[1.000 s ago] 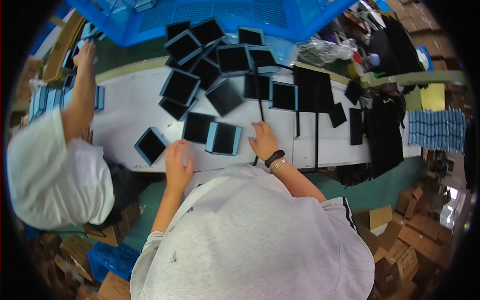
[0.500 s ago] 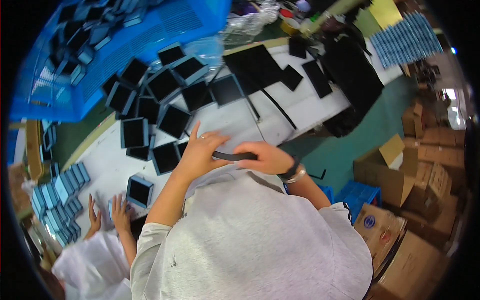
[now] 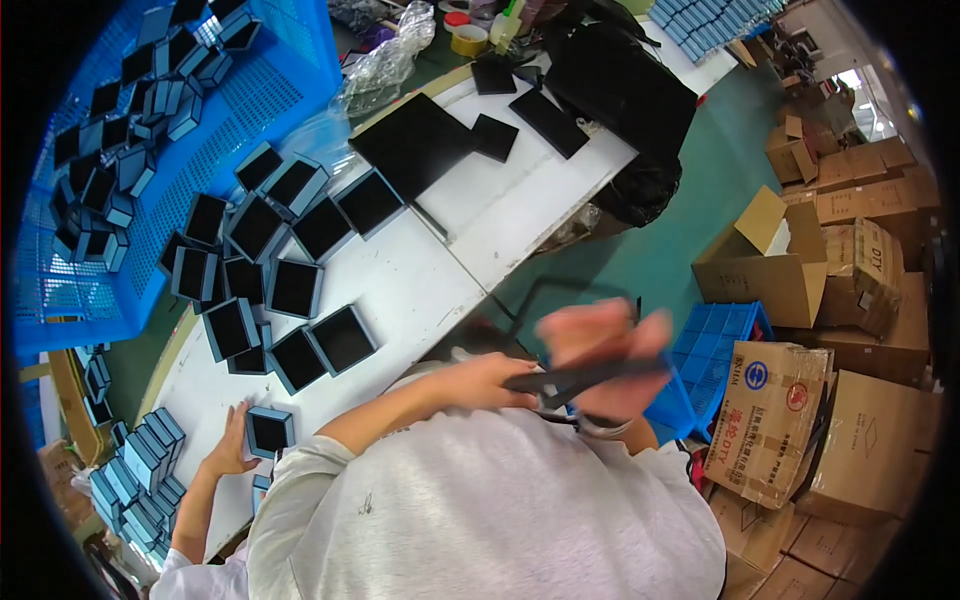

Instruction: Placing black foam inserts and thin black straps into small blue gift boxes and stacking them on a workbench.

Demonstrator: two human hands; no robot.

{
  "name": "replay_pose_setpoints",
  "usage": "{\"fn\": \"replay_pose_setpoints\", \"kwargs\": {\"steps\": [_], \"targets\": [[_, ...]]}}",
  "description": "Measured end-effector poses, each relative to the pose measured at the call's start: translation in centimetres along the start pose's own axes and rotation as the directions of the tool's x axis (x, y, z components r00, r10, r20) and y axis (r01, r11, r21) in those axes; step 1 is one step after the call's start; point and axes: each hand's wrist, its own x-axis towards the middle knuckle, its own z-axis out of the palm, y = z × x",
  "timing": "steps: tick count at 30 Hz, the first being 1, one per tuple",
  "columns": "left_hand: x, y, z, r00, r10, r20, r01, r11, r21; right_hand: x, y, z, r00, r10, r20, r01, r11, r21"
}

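My left hand (image 3: 485,382) is closed on one end of a dark, narrow black strip (image 3: 565,381), close to the front of my shirt. The strip runs across to my right hand (image 3: 625,350), which is smeared by motion; the strip's other end lies at its fingers. A second dark band seems to cross it, too blurred to make out. Both hands are off the table's near edge. On the white table (image 3: 400,290), left of my hands, lie several open-looking boxes (image 3: 343,338), light blue outside with black inside faces.
A co-worker's hand (image 3: 232,440) rests beside a single box (image 3: 270,432). Blue boxes are stacked (image 3: 150,450) at the left. A blue crate (image 3: 250,110) holds more. Black sheets (image 3: 415,145) and a black bag (image 3: 620,85) lie farther back. Cartons (image 3: 770,420) and a blue basket (image 3: 700,350) stand right.
My hands have moved right and nearer, away from above the table, with the strip still between them. Long strips beside the black sheet are gone from the table. The view has shifted.
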Motion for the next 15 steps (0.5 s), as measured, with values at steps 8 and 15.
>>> {"fn": "replay_pose_setpoints", "kwargs": {"steps": [8, 15], "targets": [[3.6, -1.1, 3.2, 0.648, 0.000, -0.762, -0.545, 0.699, -0.463, -10.5, -1.1, -17.3, 0.795, 0.303, -0.525, -0.596, 0.548, -0.587], [8.6, -8.3, 2.2, 0.197, -0.429, -0.881, -0.762, 0.499, -0.413, -9.5, 2.4, -17.0, 0.496, 0.867, 0.039, -0.656, 0.404, -0.638]]}}
